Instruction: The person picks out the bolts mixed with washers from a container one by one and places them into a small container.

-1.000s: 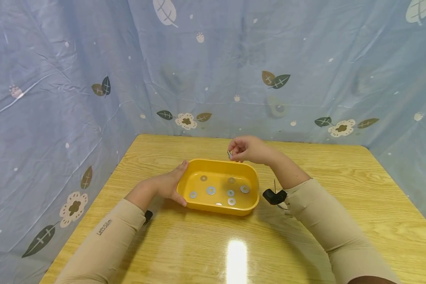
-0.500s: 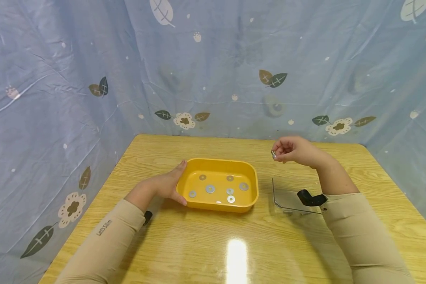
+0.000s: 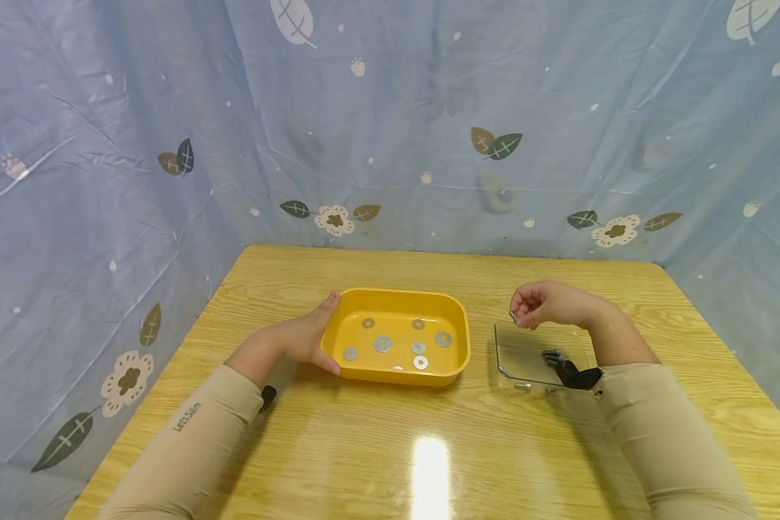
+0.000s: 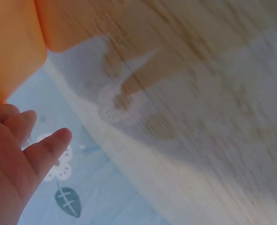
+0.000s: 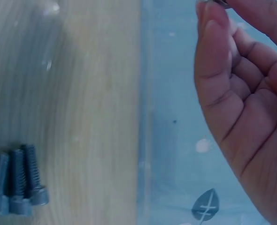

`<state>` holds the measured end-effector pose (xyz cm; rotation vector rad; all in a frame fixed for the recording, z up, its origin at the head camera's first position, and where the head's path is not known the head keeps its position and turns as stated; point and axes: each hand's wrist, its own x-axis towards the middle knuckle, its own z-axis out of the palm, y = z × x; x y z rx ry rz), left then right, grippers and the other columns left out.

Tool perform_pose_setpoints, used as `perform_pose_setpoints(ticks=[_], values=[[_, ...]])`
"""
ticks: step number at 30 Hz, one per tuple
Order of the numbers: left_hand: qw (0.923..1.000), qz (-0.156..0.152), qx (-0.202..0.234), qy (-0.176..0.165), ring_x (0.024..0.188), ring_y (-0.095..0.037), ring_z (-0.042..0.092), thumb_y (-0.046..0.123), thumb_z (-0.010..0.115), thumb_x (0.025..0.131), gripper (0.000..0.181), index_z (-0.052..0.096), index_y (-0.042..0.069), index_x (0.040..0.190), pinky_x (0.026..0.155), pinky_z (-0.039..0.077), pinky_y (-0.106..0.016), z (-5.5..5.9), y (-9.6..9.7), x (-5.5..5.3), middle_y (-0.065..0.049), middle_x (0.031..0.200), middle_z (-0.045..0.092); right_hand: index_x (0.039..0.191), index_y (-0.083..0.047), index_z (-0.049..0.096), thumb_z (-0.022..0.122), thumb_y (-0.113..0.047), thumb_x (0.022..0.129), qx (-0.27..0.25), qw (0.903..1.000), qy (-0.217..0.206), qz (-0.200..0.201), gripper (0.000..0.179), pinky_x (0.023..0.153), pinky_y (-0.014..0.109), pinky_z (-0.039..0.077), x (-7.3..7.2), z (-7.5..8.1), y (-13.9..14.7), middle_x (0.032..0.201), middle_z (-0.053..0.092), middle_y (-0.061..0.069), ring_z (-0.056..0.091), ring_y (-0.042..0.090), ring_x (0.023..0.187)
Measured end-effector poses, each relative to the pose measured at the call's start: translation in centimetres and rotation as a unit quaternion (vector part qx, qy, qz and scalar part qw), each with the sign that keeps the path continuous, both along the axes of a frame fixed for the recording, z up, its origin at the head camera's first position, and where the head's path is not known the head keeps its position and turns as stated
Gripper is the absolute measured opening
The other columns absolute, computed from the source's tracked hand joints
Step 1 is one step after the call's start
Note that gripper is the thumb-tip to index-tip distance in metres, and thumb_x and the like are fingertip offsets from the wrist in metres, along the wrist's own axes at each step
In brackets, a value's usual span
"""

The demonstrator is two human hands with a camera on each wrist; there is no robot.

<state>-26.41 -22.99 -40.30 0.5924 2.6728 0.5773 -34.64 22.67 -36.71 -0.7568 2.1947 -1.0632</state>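
My left hand (image 3: 302, 339) holds the left end of a yellow plastic tray (image 3: 399, 376), thumb along the near side and fingers at the far corner. Several flat metal washers (image 3: 382, 344) lie spread over the tray's floor. In the head view my right hand (image 3: 551, 304) pinches a small silver bolt (image 3: 514, 317) between thumb and fingertips, over the far edge of a clear plastic box (image 3: 496, 348). Three grey bolts (image 5: 19, 182) lie side by side at lower left in the right wrist view, where only the held bolt's end shows.
The wooden table (image 3: 338, 448) carries the tray at centre and the clear box to its right. A black wrist camera (image 3: 576, 376) on the right sleeve overlaps part of the box. Blue patterned curtain (image 3: 390, 144) hangs behind and on both sides.
My right hand has moved right with the bolt, from the tray's far rim, then come lower over the clear box. The left hand keeps its place on the tray.
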Motion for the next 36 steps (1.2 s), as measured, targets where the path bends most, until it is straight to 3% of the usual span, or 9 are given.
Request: perform_pose_setpoints(ticks=[10,25,36], values=[[1.0,-0.001,0.002,0.004,0.138,-0.031,0.004,0.064,0.072,0.057,0.137,-0.013,0.001,0.144,0.109,0.017,-0.044,0.0,0.2,0.1,-0.017,0.15,-0.015,0.095,0.006,0.055,0.062,-0.001,0.081,0.048,0.9984,-0.016,0.024,0.017,0.071,0.041,0.048,-0.5,-1.1,0.0,0.08,0.058,0.008,0.053,0.016,0.071],[0.9999,0.003,-0.011,0.002,0.138,-0.03,0.004,0.066,0.071,0.056,0.138,-0.015,0.002,0.144,0.109,0.016,-0.044,-0.4,0.4,0.1,-0.017,0.15,-0.016,0.093,0.007,0.056,0.064,-0.001,0.08,0.055,0.9981,-0.015,0.024,0.017,0.063,0.035,0.044,-0.4,-1.1,-0.4,0.072,0.055,0.006,0.047,0.015,0.063],[1.0,0.003,-0.005,-0.006,0.138,-0.029,0.002,0.063,0.072,0.058,0.137,-0.018,0.004,0.143,0.11,0.015,-0.043,-0.2,0.5,0.1,-0.016,0.15,-0.017,0.096,0.01,0.058,0.06,-0.002,0.082,0.056,0.9982,0.008,0.016,0.019,0.066,0.034,0.048,-0.4,-1.2,-0.3,0.071,0.056,0.004,0.05,0.014,0.066]])
